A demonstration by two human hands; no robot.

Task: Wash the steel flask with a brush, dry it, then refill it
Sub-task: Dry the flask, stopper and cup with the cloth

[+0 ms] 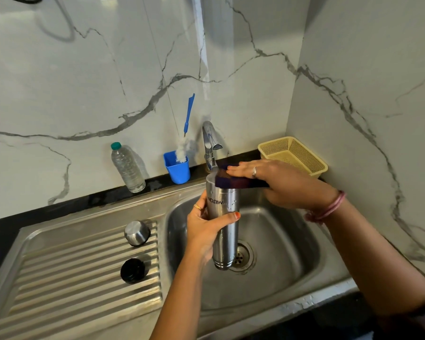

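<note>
On the ridged drainboard (59, 278) I see the steel cap (137, 233) and black stopper (132, 270), set aside to stay dry, I think. The bottle brush (185, 141) stands in its blue cup (178, 170). My left hand (204, 231) grips the upside-down steel flask (222, 229) over the sink (292, 266), with room all around. My right hand (275, 180) presses a dark cloth (236, 181) flat on its top end.

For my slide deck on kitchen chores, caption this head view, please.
Left hand holds the inverted steel flask over the sink while right hand wipes it with a dark cloth.
</note>
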